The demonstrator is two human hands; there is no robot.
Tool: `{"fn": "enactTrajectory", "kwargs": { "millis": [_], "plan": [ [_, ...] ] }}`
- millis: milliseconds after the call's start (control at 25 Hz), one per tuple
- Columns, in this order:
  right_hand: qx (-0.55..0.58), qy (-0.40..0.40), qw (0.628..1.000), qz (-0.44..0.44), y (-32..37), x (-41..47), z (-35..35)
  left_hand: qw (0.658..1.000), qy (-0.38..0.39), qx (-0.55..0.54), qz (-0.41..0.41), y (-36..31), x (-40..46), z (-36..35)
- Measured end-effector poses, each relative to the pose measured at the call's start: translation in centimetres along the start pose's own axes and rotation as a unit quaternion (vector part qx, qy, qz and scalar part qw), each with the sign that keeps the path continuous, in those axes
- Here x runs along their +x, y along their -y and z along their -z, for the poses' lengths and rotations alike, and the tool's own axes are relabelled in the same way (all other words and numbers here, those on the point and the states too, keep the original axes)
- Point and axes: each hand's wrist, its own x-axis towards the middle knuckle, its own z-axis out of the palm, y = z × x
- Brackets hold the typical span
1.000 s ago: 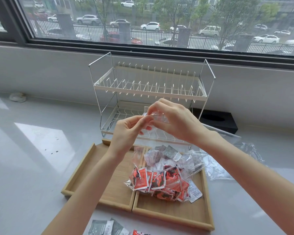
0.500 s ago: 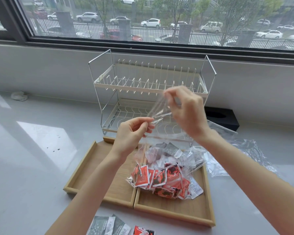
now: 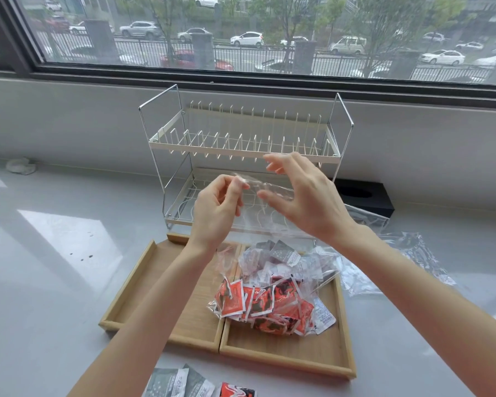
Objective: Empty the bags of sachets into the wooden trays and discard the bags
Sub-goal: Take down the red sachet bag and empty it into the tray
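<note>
Bag (image 3: 265, 190) between my fingers: clear, glossy. Sachets (image 3: 258, 305) inside it: orange-red with black swirls and white edges; the ones higher up (image 3: 281, 253) grey and whitish, some with dotted print. Trays (image 3: 284, 351): pale honey wood, fine straight grain. Rack (image 3: 241, 144): cream-white wire, silver frame. Counter (image 3: 40, 282): light grey, shiny, a few dark specks. Box (image 3: 367, 200) behind my right arm: black. Near sachets at bottom edge (image 3: 178, 383): grey with white speckles; one (image 3: 238, 391) red, black and white. Spent bags (image 3: 407, 253) at right: clear.

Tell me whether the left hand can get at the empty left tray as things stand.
Probably yes, once it lets go: the left hand pinches the clear bag just above the left tray, whose bare floor lies unobstructed.
</note>
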Motion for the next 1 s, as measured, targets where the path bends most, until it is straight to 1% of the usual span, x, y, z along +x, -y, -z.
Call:
{"fn": "enactTrajectory", "kwargs": {
  "millis": [80, 120, 200, 360, 480, 560, 640, 720, 800, 920, 1000],
  "plan": [
    [-0.088, -0.013, 0.996, 0.02, -0.8, -1.3, -0.2, 1.0, -0.013, 0.005, 0.005, 0.4, 0.1, 0.1],
    [-0.1, -0.031, 0.994, 0.02, -1.2, -1.8, -0.3, 1.0, -0.015, 0.008, 0.007, 0.5, 0.0, 0.2],
    [-0.083, -0.062, 0.994, 0.018, -1.4, -2.3, -0.2, 1.0, -0.021, 0.019, -0.001, 0.6, -0.1, 0.1],
    [-0.029, -0.089, 0.995, -0.028, -1.2, -0.2, 1.9, 0.992, -0.021, 0.108, -0.067, 0.9, -0.6, -0.3],
    [-0.013, -0.101, 0.994, -0.034, -0.7, 0.6, 2.5, 0.991, -0.038, 0.101, -0.082, 0.9, -0.8, -0.2],
    [-0.024, -0.092, 0.995, -0.018, -0.8, -0.5, 2.2, 0.99, -0.051, 0.099, -0.083, 1.1, -0.7, 0.2],
    [-0.054, -0.066, 0.996, -0.01, -1.8, -2.0, 1.4, 0.99, -0.058, 0.102, -0.08, 1.4, -0.6, 0.6],
    [-0.076, -0.057, 0.995, -0.035, -3.1, -3.2, 0.8, 0.989, -0.06, 0.107, -0.08, 1.5, -0.5, 0.9],
    [-0.083, -0.067, 0.992, -0.065, -3.9, -3.6, 1.0, 0.988, -0.066, 0.114, -0.078, 1.4, -0.5, 1.2],
    [-0.048, -0.066, 0.991, -0.103, -4.2, -2.5, 2.9, 0.984, -0.076, 0.137, -0.079, 1.5, -0.2, 1.7],
    [-0.019, -0.063, 0.992, -0.106, -4.1, -0.7, 4.4, 0.98, -0.085, 0.159, -0.085, 1.7, 0.0, 2.0]
  ]
}}
